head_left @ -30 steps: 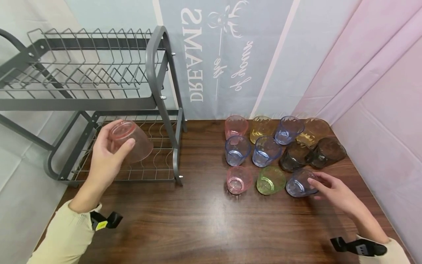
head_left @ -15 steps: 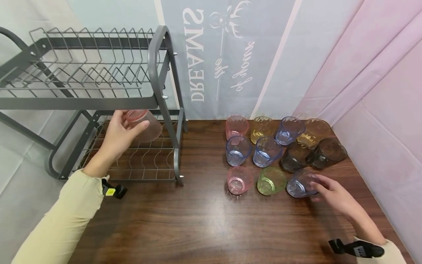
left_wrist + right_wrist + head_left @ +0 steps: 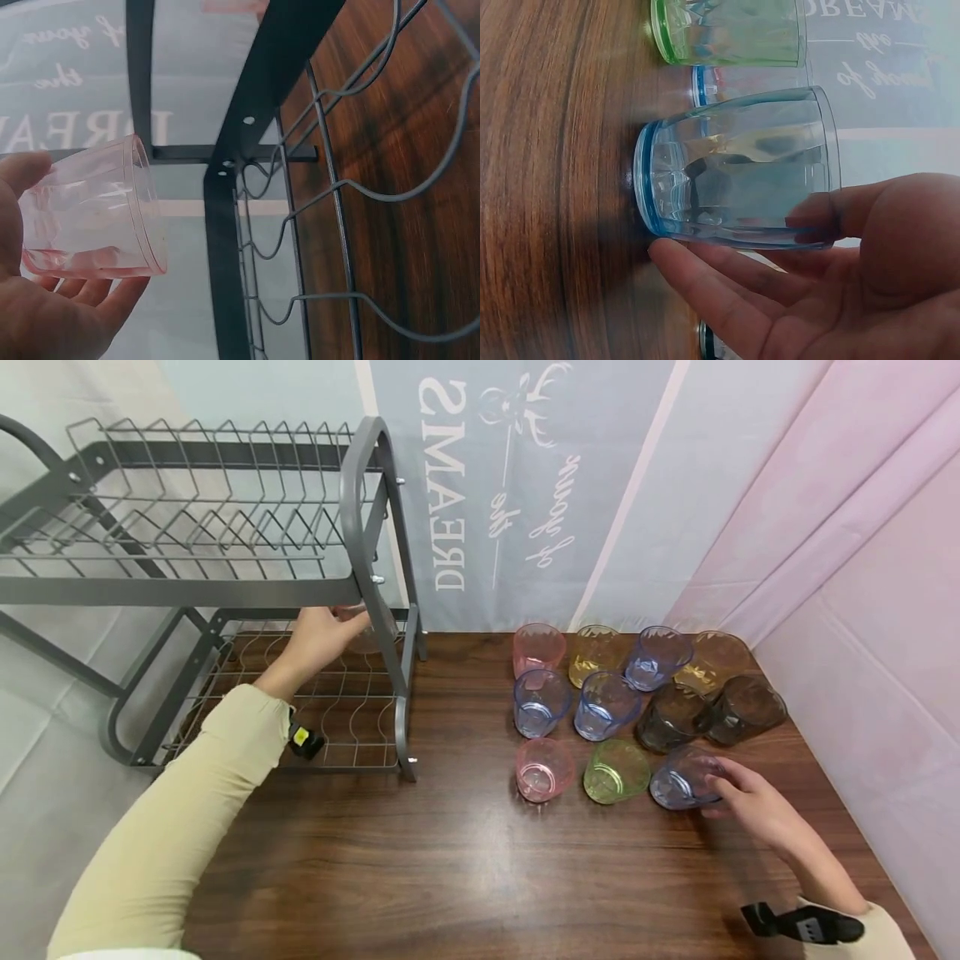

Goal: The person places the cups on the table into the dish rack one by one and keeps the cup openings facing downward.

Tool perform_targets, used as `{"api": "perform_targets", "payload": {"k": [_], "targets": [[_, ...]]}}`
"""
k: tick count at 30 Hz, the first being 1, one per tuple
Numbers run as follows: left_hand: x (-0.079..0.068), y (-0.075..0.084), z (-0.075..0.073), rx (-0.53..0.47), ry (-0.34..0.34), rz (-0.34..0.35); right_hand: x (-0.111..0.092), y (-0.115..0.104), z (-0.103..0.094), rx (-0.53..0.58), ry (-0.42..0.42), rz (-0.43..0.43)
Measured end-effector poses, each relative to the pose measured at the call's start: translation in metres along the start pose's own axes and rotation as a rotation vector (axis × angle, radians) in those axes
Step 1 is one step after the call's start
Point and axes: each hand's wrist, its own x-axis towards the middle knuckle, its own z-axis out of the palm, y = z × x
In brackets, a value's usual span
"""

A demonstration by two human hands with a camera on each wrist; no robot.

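Note:
My left hand holds a clear pink glass upside down, thumb on one side and fingers on the other. It is under the upper tier of a grey dish rack, above the lower wire shelf. In the left wrist view the glass's rim faces the wires, with a gap between. On the table's right side, my right hand grips a light blue glass standing upright at the end of the front row. The right wrist view shows the thumb at its rim and fingers along its side.
Left of the blue glass stand a green glass and a pink glass. Behind them are several blue, dark brown, amber and pink glasses, close together. A rack post rises right of the left hand. Curtains hang behind the table.
My left hand has carried the pink glass rightward and farther back, beneath the rack's upper tier, where the post now partly hides it. The right hand stays at the blue glass.

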Motion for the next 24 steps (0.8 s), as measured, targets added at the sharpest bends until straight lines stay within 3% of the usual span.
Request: {"api": "perform_targets", "payload": {"k": [11, 24], "targets": [[0.024, -0.014, 0.026, -0.106, -0.023, 0.034, 0.003, 0.000, 0.000, 0.029, -0.011, 0.011], [0.032, -0.029, 0.040, -0.042, -0.039, 0.014, 0.005, 0.000, 0.002, 0.003, 0.001, -0.008]]}}
